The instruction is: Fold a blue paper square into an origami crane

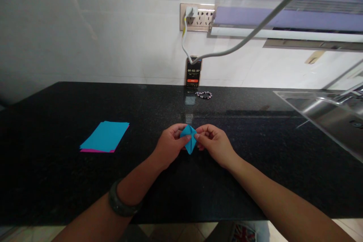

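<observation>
A small folded piece of blue paper [189, 143], diamond-shaped with a crease or slit down its middle, is held just above the black countertop [159, 107]. My left hand [171, 143] grips its left side, thumb lying across the front face. On the right side, my right hand [212, 141] pinches the paper between thumb and fingers. The fingertips behind the paper are partly hidden. To the left on the counter lies a stack of paper sheets [104, 136], blue on top with pink edges showing beneath.
A phone [193, 72] showing a timer leans against the wall, its beaded strap [204, 95] on the counter. A white cable [238, 46] runs from the wall socket [199, 18] towards the upper right. A metal sink [329, 111] is at the right.
</observation>
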`<state>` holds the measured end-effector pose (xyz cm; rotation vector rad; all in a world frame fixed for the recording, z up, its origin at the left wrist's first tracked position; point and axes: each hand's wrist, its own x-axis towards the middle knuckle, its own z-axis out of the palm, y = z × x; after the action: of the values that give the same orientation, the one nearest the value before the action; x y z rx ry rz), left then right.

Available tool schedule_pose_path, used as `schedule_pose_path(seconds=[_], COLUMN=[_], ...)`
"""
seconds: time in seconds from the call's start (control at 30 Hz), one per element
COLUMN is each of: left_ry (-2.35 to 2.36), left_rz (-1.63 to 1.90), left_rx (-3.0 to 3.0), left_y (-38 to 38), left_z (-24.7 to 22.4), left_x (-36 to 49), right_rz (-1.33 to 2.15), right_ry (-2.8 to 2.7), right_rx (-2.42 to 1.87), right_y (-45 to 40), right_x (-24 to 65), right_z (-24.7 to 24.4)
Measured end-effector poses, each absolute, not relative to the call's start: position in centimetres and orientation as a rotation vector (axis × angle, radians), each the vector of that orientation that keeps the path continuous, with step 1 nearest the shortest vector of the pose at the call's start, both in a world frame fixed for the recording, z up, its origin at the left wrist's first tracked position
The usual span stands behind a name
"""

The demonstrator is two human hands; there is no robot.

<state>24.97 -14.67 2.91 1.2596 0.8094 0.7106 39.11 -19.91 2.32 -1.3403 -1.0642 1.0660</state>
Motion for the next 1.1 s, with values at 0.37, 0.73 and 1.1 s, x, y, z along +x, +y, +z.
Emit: schedule_pose_path(seconds=[0.37,0.73,1.1], left_ry=[0.826,0.831,0.905], left_rz=[0.690,0.811,0.857], left_rx=[1.306,1.543,1.585], left_y=[-14.94,-14.18,-14.13], left_z=[3.08,2.44,2.85], left_x=[25.19,24.76,24.47], right_rz=[1.083,1.123,1.190], right_ry=[-1.126,-1.162,-1.239], right_rx=[-1.379,-1.399,-1.375], right_y=[-19.82,-19.88,-20.04], right_x=[38.99,39.39,39.39], right_z=[2.04,2.01,2.19])
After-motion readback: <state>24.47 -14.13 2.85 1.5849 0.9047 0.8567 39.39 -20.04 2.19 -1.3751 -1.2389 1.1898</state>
